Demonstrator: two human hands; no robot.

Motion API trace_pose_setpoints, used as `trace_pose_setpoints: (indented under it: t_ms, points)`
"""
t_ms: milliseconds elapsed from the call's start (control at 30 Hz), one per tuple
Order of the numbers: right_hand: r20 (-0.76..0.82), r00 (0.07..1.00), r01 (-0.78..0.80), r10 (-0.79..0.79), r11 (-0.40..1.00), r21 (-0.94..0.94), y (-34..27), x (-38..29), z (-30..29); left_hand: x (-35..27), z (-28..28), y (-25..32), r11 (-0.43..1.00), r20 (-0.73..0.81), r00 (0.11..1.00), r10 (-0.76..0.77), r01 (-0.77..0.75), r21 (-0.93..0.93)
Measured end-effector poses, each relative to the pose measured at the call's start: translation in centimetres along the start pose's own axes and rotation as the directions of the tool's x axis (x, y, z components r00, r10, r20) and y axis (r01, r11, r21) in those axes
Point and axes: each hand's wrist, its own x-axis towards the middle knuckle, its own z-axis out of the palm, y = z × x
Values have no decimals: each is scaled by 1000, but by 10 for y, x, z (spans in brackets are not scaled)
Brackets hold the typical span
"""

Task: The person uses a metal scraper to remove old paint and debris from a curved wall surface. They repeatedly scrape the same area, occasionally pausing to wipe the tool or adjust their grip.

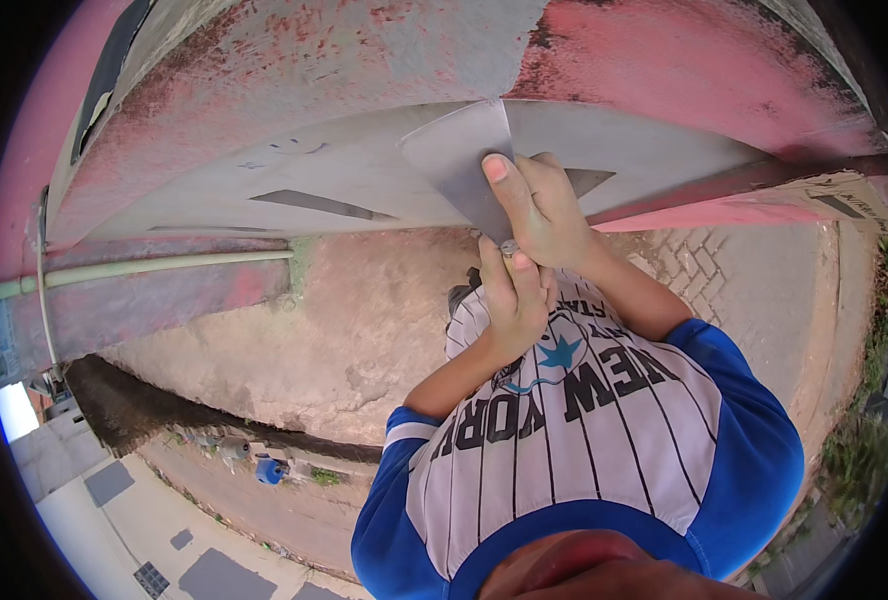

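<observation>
A broad putty knife (pixel 462 161) with a wide metal blade points up and away from my body, its far edge at the pink and grey painted wall (pixel 384 52). My left hand (pixel 515 296) is wrapped around its handle, close to my shirt. Higher up, my right hand (pixel 545 206) clasps the blade's side, the thumb lying flat on the metal. Grey coating meets worn pink paint just above the blade's corner. Behind the blade runs a pale grey surface (pixel 346 161) with a small scribbled face and dark angular patches; its exact form is unclear.
Cardboard (pixel 856 199) with printing sits at the right end of the wall. A pale green pipe (pixel 151 268) runs along the low wall at left. Below me lies rough concrete ground (pixel 324 337). Farther off are a blue container (pixel 270 470) and plants (pixel 856 457).
</observation>
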Motion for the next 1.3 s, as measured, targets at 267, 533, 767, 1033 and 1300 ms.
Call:
trace_pose_setpoints:
  t_ms: [267, 533, 767, 1033, 1300]
  points:
    - [7, 996, -83, 86, 981, -176, -21, -3, -12, 0, 16, -9, 965, 95, 995, 7, 18, -261]
    - [-31, 989, -139, 143, 984, 112, -3, -2, 11, 9, -11, 7, 991, -21, 994, 107, -105, 88]
    - [-304, 950, -19, 68, 987, 161, -29, -2, 35, 18, -37, 61, 958, 74, 997, 26, -46, 282]
    - [-281, 960, 44, -7, 991, 127, -31, -17, 23, 7, -22, 53, 995, 130, 990, 47, -57, 78]
    - [-167, 985, -11, 51, 972, 234, -11, -12, 41, 0, -39, 36, 992, -17, 998, 53, -51, 117]
